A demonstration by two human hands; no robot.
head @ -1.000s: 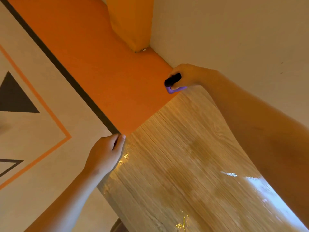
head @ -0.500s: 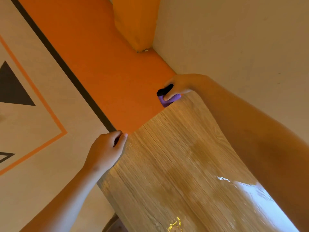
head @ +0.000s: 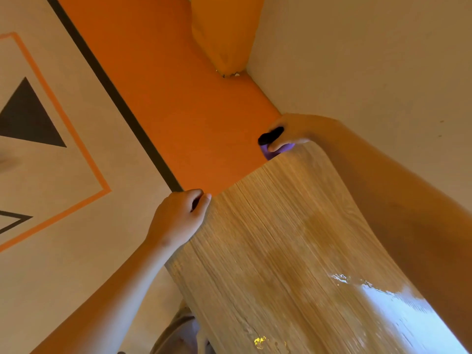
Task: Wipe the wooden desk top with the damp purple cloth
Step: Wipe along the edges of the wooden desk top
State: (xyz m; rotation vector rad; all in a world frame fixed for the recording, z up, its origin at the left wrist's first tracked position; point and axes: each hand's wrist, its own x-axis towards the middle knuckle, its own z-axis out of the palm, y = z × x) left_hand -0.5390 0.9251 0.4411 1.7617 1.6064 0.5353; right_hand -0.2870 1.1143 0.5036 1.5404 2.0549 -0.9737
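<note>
Purple cloth [head: 277,151] in the closed right hand [head: 291,132], nearer along the desk's [head: 293,238] far edge than before; left hand [head: 178,218] curled, empty.

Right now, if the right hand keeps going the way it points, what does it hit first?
Probably the orange wall: the right hand, holding the purple cloth, is at the desk top's far corner, pointing at it. Depth unclear.

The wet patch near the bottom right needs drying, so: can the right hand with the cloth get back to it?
Probably yes. The right hand holds the cloth at the desk's far corner, and nothing lies between it and the wet patch; the left hand grips the far edge.
</note>
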